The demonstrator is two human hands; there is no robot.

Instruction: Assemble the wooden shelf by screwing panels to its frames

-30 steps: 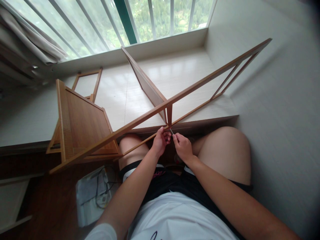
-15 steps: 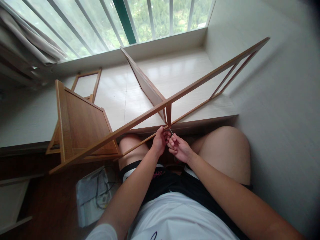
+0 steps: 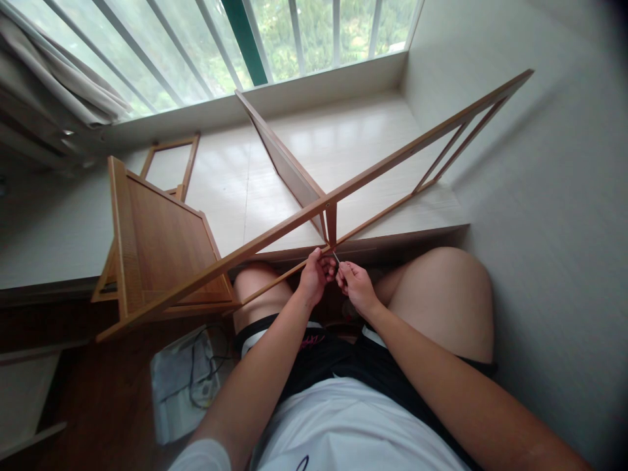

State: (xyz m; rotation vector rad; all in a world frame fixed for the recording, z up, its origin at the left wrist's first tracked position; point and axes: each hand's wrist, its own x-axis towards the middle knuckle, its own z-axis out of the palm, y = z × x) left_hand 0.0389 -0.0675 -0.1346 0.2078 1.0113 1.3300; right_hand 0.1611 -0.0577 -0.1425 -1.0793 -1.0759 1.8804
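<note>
A long wooden frame [image 3: 279, 233] slants across my view, its lower rail passing in front of my left thigh. My left hand [image 3: 314, 278] is closed around that lower rail close to the joint with a short crosspiece [image 3: 331, 222]. Just right of it, my right hand [image 3: 357, 284] pinches a thin metal rod [image 3: 336, 257] that looks like a hex key. The rod's upper end points at the underside of the joint; whether it sits in a screw is too small to tell. Behind the joint, a wooden panel [image 3: 284, 160] meets the frame and reaches back toward the window.
A second wooden panel [image 3: 169, 242] stands at the left against the frame. A small wooden frame [image 3: 169, 145] is behind it on the pale sill [image 3: 220, 196]. A clear plastic bag [image 3: 171, 386] with a cable lies on the floor. The wall [image 3: 549, 216] is close on the right.
My right hand has shifted slightly to the right, and its fingers have changed position on the metal rod. The left hand keeps its place, and the frame's far end has moved slightly.
</note>
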